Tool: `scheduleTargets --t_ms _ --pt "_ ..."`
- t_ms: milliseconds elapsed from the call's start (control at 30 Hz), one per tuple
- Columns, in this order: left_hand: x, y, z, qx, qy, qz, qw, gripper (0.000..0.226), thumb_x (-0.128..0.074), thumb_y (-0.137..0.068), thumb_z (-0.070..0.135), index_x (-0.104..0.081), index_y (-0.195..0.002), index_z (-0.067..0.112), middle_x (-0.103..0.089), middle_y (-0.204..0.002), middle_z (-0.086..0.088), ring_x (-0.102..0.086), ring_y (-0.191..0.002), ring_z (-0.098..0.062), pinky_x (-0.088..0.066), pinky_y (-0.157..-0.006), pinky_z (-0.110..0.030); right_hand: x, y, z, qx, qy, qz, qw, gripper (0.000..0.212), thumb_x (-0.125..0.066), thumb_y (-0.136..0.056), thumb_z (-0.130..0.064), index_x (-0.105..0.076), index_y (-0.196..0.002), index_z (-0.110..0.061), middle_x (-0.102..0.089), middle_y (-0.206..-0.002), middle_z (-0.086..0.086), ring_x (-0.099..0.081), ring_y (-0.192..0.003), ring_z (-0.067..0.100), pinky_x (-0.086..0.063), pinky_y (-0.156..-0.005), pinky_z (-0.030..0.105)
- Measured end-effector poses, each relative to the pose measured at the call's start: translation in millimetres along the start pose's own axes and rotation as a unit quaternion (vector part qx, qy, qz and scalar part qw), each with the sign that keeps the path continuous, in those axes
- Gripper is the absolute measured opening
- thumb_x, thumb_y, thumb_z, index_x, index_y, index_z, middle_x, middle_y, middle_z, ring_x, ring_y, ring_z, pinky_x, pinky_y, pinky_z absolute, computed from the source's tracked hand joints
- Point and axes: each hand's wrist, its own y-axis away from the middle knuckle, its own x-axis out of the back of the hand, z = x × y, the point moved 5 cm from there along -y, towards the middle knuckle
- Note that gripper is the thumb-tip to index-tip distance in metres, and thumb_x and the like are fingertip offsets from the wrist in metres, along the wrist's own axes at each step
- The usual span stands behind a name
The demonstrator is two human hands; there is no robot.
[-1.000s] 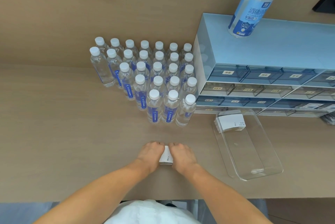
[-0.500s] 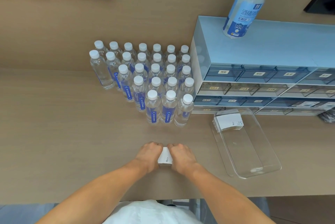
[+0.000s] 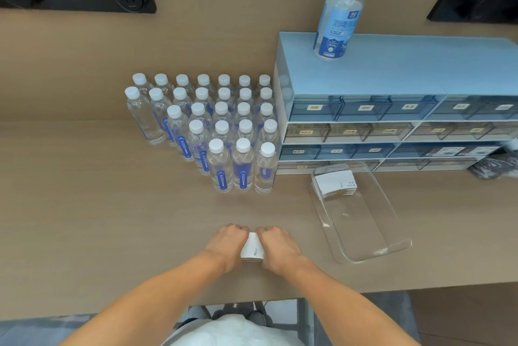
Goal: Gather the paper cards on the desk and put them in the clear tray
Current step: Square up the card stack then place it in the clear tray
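A small stack of white paper cards point(image 3: 252, 247) stands on the desk near its front edge, squeezed between both my hands. My left hand point(image 3: 226, 243) presses its left side and my right hand point(image 3: 277, 246) presses its right side, fingers curled down. To the right lies the clear tray point(image 3: 372, 236), long and shallow. Another stack of white cards point(image 3: 335, 181) rests at the tray's far end. The rest of the tray floor is bare.
A block of several water bottles point(image 3: 221, 132) stands behind my hands. A blue drawer organiser point(image 3: 392, 110) sits at the back right with a spray bottle point(image 3: 337, 17) on top. A black bag point(image 3: 493, 169) lies at the far right. The desk's front edge point(image 3: 308, 293) is close.
My hands stay pressed on the card stack in the same spot. The view has tilted slightly, so everything sits a little lower in frame.
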Motion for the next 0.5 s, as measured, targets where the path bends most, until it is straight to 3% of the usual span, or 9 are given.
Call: scheduleTargets --t_ms 300,500 --pt "67.5 -16.6 39.3 -0.033 -0.019 0.06 0.997 0.046 -0.077 -0.071 0.034 -0.054 -0.106 0.015 -0.063 -0.11 -0.009 -0.061 -0.105 -0.032 -0.049 -0.08 -0.037 62.9 16.2 36.3 -0.035 -0.001 0.068 0.997 0.036 -0.07 -0.074 -0.013 -0.054 -0.106 -0.016 -0.065 -0.109 0.01 -0.063 -0.102 0.034 -0.051 -0.08 0.036" --pt "125.4 -40.4 84.9 -0.104 -0.037 0.111 0.988 0.043 -0.076 -0.067 0.02 -0.056 -0.105 0.016 -0.064 -0.108 -0.006 -0.062 -0.1 -0.03 -0.049 -0.074 -0.038 123.4 32.5 73.7 -0.083 0.034 0.116 0.989 0.038 -0.07 -0.073 -0.01 -0.052 -0.106 -0.013 -0.064 -0.109 0.011 -0.062 -0.102 0.035 -0.049 -0.078 0.037"
